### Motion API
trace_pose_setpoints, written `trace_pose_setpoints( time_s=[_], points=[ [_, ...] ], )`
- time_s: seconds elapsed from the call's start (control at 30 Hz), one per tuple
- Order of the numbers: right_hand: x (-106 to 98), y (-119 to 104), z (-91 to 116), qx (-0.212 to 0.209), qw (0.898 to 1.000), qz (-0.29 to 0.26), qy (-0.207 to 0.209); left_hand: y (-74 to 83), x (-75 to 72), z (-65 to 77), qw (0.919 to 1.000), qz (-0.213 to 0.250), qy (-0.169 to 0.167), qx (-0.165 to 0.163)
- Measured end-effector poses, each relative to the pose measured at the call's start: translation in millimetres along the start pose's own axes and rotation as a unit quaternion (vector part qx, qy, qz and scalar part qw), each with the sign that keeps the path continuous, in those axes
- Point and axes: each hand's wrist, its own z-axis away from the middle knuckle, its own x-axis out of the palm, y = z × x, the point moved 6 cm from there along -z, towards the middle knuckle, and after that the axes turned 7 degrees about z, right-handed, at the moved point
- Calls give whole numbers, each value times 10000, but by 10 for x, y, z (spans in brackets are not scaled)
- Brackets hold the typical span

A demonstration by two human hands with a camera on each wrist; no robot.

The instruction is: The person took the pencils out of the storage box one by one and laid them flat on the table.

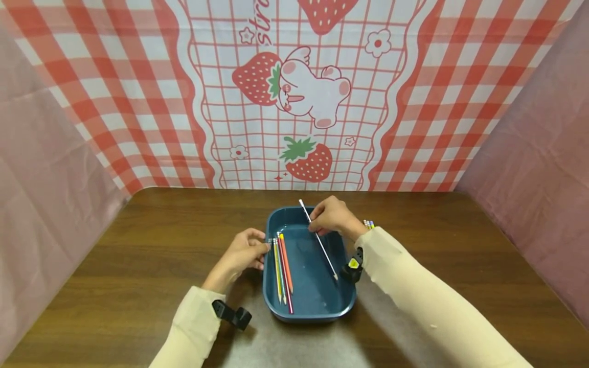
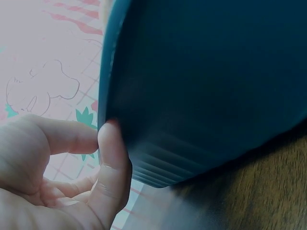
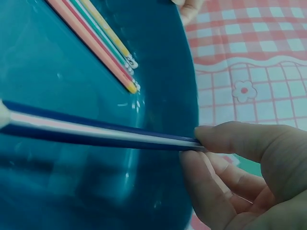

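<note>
Red letters "str" [image 1: 263,25] run sideways on the cloth [image 1: 299,94].

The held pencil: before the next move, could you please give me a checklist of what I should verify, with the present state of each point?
1. Right hand pinches the held pencil: ok.
2. Left hand grips the edge of the tray: ok.
3. Four pencils lie side by side in the tray: ok.
4. Held pencil released beside them: not ok, it is in the fingers.
5. Held pencil's tip touches the tray's bottom: cannot tell.
6. Number of pencil ends behind the right sleeve: cannot tell, partly hidden.
</note>
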Motion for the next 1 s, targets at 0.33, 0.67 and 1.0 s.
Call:
trace_pose_setpoints(
  time_s=[0.33, 0.67, 1.0],
  points=[
    [-288, 83, 8, 100, 9999, 17, 89, 4, -16, 6, 10000, -68, 24, 6],
    [-572, 250, 61, 136, 9998, 27, 157, -2, -4, 5, 10000, -23, 9, 1],
    [-764, 571, 128, 378, 9989, -45, 273, -7, -1, 4, 10000, -2, 9, 1]
  ],
)
